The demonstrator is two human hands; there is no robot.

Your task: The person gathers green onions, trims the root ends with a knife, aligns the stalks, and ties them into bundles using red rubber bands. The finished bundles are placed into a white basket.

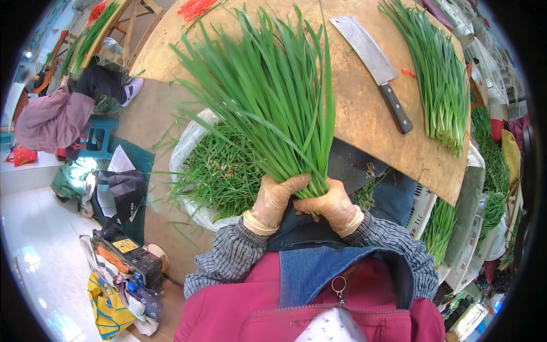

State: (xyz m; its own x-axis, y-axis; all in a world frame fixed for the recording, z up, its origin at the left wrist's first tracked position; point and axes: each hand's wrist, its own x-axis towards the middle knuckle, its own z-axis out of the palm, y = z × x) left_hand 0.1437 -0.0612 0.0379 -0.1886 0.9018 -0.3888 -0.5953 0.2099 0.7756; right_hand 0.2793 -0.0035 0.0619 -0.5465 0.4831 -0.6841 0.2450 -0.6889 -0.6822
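Note:
Both of my hands wear thin, translucent gloves. My left hand (272, 201) and my right hand (331, 204) grip the pale lower stems of a large bunch of Chinese chives (282, 102), whose green leaves fan out upward over the table's edge. On the wooden tabletop (359, 115), to the right of the bunch, lies a cleaver (372, 64) with a dark handle. Farther right rests another bunch of chives (440, 81), its stem ends towards me. A plastic-lined container (188, 145) full of loose chive trimmings (222, 171) stands left of my hands.
Red ties (194, 8) lie at the table's far edge. A person in a pink top (57, 115) works at upper left near a blue stool (99, 132). Bags and a black case (136, 256) stand at lower left. Crates (423, 205) with more greens line the right.

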